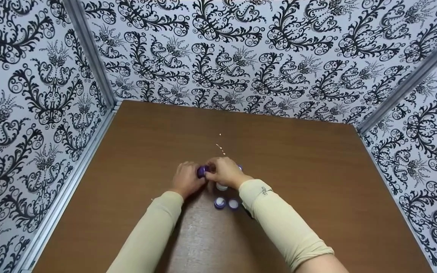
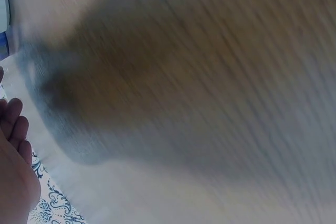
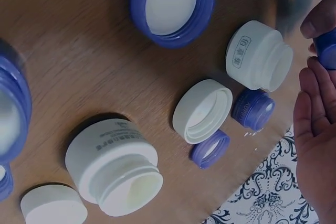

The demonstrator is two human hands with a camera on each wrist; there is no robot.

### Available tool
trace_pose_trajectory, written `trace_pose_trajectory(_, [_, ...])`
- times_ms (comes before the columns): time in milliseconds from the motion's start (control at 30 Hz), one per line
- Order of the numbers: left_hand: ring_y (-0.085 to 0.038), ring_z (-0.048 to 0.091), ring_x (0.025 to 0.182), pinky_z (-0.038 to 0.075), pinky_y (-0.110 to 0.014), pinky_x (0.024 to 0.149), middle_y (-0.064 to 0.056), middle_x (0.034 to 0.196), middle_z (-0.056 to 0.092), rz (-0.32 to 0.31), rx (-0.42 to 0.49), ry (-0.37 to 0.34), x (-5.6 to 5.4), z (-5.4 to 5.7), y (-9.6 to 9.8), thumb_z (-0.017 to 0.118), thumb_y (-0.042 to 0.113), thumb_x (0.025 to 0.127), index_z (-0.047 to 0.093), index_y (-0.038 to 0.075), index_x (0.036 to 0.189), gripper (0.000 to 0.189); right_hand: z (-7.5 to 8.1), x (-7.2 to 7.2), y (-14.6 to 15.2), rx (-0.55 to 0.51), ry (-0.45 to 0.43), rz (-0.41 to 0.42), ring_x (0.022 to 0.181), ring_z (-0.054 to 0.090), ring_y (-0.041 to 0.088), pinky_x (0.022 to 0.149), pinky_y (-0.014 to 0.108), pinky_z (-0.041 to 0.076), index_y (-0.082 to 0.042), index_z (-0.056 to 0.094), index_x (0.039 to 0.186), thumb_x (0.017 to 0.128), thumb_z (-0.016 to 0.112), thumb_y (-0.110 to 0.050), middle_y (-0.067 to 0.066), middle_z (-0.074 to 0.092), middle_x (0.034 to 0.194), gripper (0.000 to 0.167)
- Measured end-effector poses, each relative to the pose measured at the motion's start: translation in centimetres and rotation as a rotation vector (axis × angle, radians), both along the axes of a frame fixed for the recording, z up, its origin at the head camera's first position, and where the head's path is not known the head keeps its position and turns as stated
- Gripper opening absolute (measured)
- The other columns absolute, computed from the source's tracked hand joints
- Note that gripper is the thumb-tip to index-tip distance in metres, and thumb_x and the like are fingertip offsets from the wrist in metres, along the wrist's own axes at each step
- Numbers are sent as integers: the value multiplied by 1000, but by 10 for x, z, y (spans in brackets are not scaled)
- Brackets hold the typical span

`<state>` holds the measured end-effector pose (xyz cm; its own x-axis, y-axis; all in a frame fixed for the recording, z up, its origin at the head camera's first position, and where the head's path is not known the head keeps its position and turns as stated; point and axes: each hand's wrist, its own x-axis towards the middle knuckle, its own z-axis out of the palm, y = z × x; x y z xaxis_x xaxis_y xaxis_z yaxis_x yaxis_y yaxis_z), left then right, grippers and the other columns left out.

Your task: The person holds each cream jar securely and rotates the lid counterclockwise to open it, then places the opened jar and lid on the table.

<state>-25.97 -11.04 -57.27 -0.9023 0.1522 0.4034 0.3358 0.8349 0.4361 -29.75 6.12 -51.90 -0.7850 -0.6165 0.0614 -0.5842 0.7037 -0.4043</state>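
In the head view, both hands meet over the middle of the table around a small purple-blue jar (image 1: 202, 171). My left hand (image 1: 187, 177) grips it from the left. From the other side, my right hand (image 1: 225, 171) pinches it between thumb and fingers. The right wrist view shows the blue jar (image 3: 328, 51) at the right edge, partly cut off. Close by stand an open white jar (image 3: 254, 53), a white lid (image 3: 181, 116), a small blue jar (image 3: 248, 109) and a small blue lid (image 3: 224, 142). Whether the held jar is capped is too small to tell.
A bigger open white jar (image 3: 100, 163), a white lid (image 3: 52, 207) and a blue piece with a white inside (image 3: 170, 3) stand on the brown table (image 1: 146, 132). White specks (image 1: 220, 148) lie beyond the hands. Patterned walls (image 1: 241, 57) enclose the table.
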Motion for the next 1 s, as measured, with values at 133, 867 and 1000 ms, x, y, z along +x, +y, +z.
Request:
trace_pose_trajectory(133, [-32,62,84,46,-47,82,-8,80,67,-12,-5,2,0,1,0,77,28,72,68,5,82,27,0,1,2,25,51,37,95,65,20,85,35,51,-7,70,113,84,71,-28,4,70,104,35])
trace_pose_trajectory(867, [-33,62,82,47,-47,78,-10,81,68,20,-31,49,0,-3,-4,80,25,71,68,4,81,26,-1,2,3,-52,-82,-71,86,66,13,79,31,51,-11,72,110,88,73,-34,-3,72,95,32])
trace_pose_trajectory(1000, [-33,62,82,47,-46,79,-10,82,68,20,-37,45,1,-2,-4,79,26,70,68,4,81,27,0,3,3,-61,-54,-42,88,67,14,80,32,52,-10,70,111,83,77,-28,-1,73,97,34])
